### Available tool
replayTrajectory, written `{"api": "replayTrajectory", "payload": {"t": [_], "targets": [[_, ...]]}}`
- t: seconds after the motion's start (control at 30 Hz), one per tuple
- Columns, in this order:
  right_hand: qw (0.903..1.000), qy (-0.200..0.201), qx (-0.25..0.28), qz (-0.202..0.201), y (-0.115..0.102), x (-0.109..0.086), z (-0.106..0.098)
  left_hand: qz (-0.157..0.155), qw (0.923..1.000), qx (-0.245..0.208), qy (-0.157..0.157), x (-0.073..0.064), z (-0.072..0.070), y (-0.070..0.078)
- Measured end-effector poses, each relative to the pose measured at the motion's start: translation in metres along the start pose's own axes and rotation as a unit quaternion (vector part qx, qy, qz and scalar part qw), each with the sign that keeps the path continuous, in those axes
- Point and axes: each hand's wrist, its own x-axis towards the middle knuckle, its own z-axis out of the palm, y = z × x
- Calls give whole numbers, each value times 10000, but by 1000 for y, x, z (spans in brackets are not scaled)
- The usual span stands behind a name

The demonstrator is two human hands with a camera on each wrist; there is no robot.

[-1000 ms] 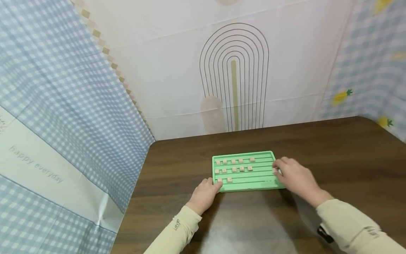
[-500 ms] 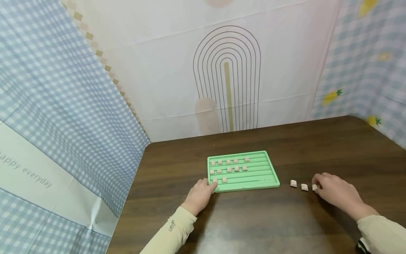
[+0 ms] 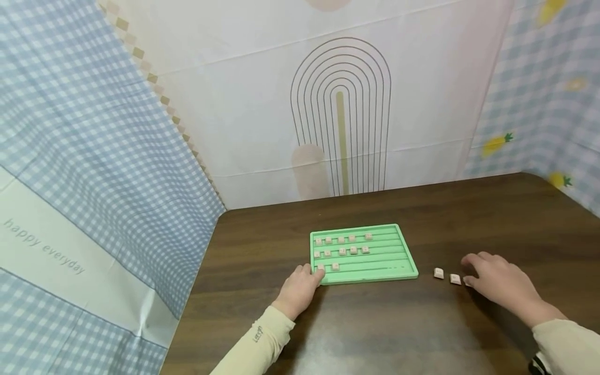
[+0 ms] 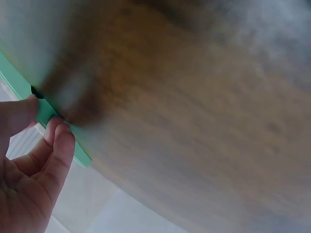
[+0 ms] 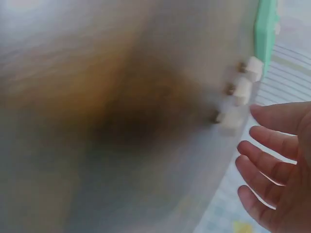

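Note:
A light green ridged tray [image 3: 370,271] lies on the table, with several small pale keycaps [image 3: 353,250] standing in three rows toward its left side. My left hand [image 3: 297,291] grips the tray's near left corner; in the left wrist view the thumb and fingers [image 4: 63,145] pinch its rim. To the right of the tray, three loose keycaps lie in a slanting row: one [image 3: 438,273] nearest the tray, a middle one [image 3: 455,279], and a third [image 5: 231,120] partly hidden in the head view. Beside that third keycap is my right hand [image 3: 501,281], fingers spread and holding nothing.
The brown wooden table [image 3: 375,328] has its far edge against a white patterned cloth [image 3: 253,130]. Blue checked cloth [image 3: 117,156] hangs along the left, and more hangs at the right. A dark band is on the right wrist.
My right hand has moved from the tray's right edge out to the rightmost loose keycap, bringing the loose keycaps into view. The left hand stays on the tray corner.

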Motion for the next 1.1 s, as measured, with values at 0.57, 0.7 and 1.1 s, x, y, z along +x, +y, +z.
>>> {"api": "replayTrajectory", "payload": {"t": [0.57,0.7,1.1], "targets": [[9892,619,436,-1254,-150,70,32,-15,9998,184,29,-3,3,-1],[9874,502,434,-1434,-178,80,47,-33,9994,338,-95,-6,6,1],[9768,863,151,-1952,-212,101,68,50,9970,737,236,-2,2,-1]]}}
